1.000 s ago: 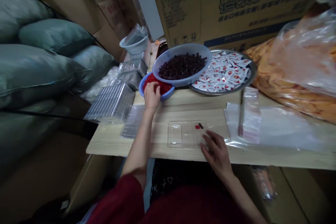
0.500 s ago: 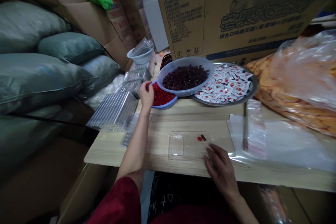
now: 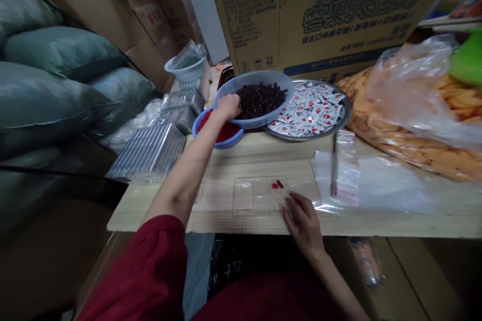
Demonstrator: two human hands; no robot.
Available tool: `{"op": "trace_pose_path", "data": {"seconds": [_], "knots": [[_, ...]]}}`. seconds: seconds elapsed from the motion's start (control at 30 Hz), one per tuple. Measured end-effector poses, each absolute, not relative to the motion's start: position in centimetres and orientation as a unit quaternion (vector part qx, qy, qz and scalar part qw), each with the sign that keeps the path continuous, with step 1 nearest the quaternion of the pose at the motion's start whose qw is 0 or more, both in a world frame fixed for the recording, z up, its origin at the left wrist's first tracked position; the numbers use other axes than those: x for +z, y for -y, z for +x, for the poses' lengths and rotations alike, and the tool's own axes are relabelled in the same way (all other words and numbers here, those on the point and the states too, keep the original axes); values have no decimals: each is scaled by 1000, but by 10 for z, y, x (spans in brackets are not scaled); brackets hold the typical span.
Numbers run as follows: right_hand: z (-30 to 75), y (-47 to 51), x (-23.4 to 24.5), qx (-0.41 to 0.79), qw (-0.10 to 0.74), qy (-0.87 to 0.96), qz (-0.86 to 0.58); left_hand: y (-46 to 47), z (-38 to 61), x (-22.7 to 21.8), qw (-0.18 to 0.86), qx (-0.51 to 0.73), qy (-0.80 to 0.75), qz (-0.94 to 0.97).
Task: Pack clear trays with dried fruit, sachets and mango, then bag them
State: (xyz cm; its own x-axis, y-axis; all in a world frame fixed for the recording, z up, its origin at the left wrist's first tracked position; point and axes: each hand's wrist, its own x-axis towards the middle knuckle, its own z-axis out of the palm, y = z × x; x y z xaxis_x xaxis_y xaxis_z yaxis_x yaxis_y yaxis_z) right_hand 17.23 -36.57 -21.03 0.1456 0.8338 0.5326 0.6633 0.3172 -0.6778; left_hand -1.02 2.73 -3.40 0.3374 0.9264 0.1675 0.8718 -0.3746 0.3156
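Note:
My left hand [image 3: 228, 107] reaches over the near left rim of a pale blue bowl [image 3: 222, 91] of small dark sticks [image 3: 263, 100]. Its fingers are bent together among the sticks; whatever they pinch is hidden. Under that forearm stands a smaller blue bowl [image 3: 230, 143] of red pieces [image 3: 226, 132]. My right hand [image 3: 304, 223] grips the right edge of a clear plastic tray [image 3: 259, 200] lying flat near the table's front edge. One red piece [image 3: 274, 186] and one dark stick [image 3: 280, 184] lie side by side in the tray's upper right.
A metal tray [image 3: 348, 110] of small white packets adjoins the bowls. Stacked clear trays [image 3: 146, 148] line the table's left side. Clear bags [image 3: 345, 165] and white sheets [image 3: 387, 180] lie right, beside a large orange-patterned bag [image 3: 391, 135]. A big carton [image 3: 293, 15] stands behind.
My left hand has moved from the red pieces' bowl rightward and up to the dark sticks. The right hand stays on the tray's edge. The whole view has shifted slightly.

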Motion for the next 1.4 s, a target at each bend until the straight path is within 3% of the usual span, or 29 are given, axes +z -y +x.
{"op": "trace_pose_path", "data": {"seconds": [0.2, 0.5, 0.7, 0.93, 1.07, 1.17, 1.4], "knots": [[173, 365, -216, 78, 501, 644, -572, -16, -26, -29, 221, 317, -460, 800], [174, 364, -208, 100, 524, 616, -580, -1, -30, -27, 244, 385, -426, 781], [189, 339, -169, 98, 562, 588, -574, 15, -30, -19, 108, 351, -466, 805], [191, 295, -95, 97, 599, 577, -546, 87, -8, 7, 213, 404, -386, 801], [194, 289, -73, 83, 627, 567, -528, 178, 2, -21, 319, 335, -323, 826], [201, 302, -88, 92, 623, 541, -557, 225, 4, -61, 369, 255, -321, 834], [191, 358, -150, 204, 564, 511, -616, 251, 22, -139, 303, 160, -313, 886]]}}
